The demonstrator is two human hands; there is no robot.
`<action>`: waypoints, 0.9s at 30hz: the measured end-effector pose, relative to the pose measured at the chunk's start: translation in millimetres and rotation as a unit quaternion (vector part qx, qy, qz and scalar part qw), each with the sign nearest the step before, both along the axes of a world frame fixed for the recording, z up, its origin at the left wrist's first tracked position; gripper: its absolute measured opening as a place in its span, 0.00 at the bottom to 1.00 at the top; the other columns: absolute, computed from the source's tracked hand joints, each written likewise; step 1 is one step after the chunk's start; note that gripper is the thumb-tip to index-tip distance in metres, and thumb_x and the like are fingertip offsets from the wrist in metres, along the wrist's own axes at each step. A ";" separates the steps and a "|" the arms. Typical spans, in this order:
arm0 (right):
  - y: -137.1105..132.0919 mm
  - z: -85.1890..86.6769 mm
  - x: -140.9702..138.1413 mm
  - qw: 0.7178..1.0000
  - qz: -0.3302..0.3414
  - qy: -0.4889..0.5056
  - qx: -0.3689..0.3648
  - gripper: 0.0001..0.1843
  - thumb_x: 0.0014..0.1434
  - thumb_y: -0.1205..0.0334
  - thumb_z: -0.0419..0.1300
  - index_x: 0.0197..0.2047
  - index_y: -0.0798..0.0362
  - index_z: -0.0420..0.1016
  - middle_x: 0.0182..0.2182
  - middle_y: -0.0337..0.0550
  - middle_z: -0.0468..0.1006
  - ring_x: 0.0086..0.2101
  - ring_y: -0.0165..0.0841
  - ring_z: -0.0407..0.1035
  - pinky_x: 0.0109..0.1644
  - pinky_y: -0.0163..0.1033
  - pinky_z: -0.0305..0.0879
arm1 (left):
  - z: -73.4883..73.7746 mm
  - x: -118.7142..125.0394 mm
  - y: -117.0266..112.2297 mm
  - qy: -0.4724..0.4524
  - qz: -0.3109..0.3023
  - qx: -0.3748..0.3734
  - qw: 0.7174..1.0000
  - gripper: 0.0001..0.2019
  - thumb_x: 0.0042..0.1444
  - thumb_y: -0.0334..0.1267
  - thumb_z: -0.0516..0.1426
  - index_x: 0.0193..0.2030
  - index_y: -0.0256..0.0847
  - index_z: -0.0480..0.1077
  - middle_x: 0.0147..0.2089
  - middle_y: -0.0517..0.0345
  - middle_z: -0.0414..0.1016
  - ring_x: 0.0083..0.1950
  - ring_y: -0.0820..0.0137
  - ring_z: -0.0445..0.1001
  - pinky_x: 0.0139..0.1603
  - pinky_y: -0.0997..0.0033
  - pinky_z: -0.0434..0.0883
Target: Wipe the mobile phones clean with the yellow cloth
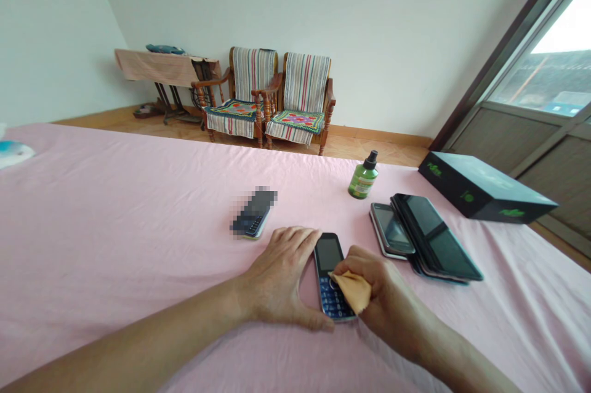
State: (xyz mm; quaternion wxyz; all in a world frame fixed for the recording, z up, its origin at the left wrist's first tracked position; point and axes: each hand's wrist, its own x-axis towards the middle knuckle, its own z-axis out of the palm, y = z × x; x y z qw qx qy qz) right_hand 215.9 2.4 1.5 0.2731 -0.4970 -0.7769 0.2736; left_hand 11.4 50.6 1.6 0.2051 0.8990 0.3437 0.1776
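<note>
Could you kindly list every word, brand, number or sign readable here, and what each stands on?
Green lettering on the black rectangular box: too small to read.
Label on the green plastic spray bottle: too blurred to read.
Keys of the blue-keypad mobile phone: too small to read.

The left hand (277, 276) is bracing a keypad phone (330, 276) at lower center of the frame, while the right hand (383, 294) is pressing a yellow cloth (353, 291) onto its face. Another phone (253, 214) is lying just left of them on a pink sheet (138, 208); more phones (434, 239), a green spray bottle (364, 177) and a black box (484, 190) are sitting toward the right.
</note>
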 end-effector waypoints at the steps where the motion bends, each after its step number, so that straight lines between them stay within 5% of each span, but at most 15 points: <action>1: -0.1 -0.1 -0.3 1.000 -0.001 -0.002 0.001 0.16 0.47 0.82 0.54 0.31 0.54 0.75 0.29 0.38 0.71 0.28 0.29 0.67 0.30 0.33 0.56 | 0.0 -0.1 0.0 0.001 0.001 0.000 1.000 0.52 0.37 0.65 0.64 0.66 0.40 0.54 0.64 0.42 0.62 0.63 0.45 0.59 0.64 0.46 0.55; 27: 2.6 1.4 -2.3 1.000 0.002 -0.008 0.013 0.15 0.48 0.82 0.54 0.30 0.53 0.74 0.28 0.38 0.70 0.28 0.29 0.66 0.30 0.34 0.55 | 0.9 -0.3 -1.3 0.015 0.003 -0.004 1.000 0.53 0.37 0.65 0.65 0.66 0.37 0.55 0.65 0.40 0.61 0.64 0.44 0.59 0.65 0.44 0.55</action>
